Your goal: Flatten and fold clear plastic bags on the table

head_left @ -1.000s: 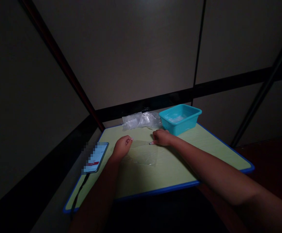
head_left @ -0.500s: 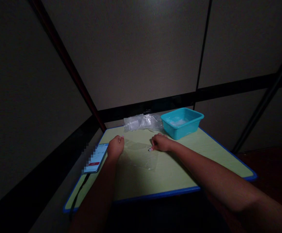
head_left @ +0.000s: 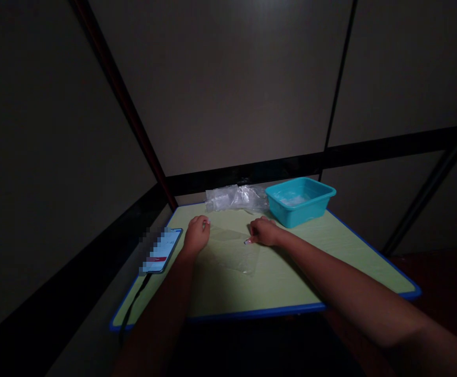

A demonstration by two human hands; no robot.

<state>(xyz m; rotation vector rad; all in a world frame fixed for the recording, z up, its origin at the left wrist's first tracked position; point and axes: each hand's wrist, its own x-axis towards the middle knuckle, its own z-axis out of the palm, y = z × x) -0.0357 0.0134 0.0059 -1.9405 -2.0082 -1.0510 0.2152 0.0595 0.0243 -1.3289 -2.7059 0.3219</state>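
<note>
A clear plastic bag (head_left: 236, 256) lies over the tabletop between my hands, so see-through that its edges are faint. My left hand (head_left: 197, 234) pinches its upper left corner, with thumb and fingers closed. At the upper right corner my right hand (head_left: 263, 231) is closed on the same bag, fingers curled and thumb pointing left. Just beyond my right hand stands a turquoise plastic basin (head_left: 299, 212) with something pale and clear in its bottom. A crumpled heap of clear plastic bags (head_left: 234, 199) lies at the back, left of the basin.
A phone (head_left: 164, 251) with a lit screen lies at the left edge of the table (head_left: 283, 288), a dark strap (head_left: 134, 303) trailing from it towards me. Blue edging runs round the tabletop. A panelled wall (head_left: 232, 94) rises right behind it.
The whole view has shifted slightly, so everything sits a little further right. My left hand has come a bit closer to the right one; both keep hold of the bag.
</note>
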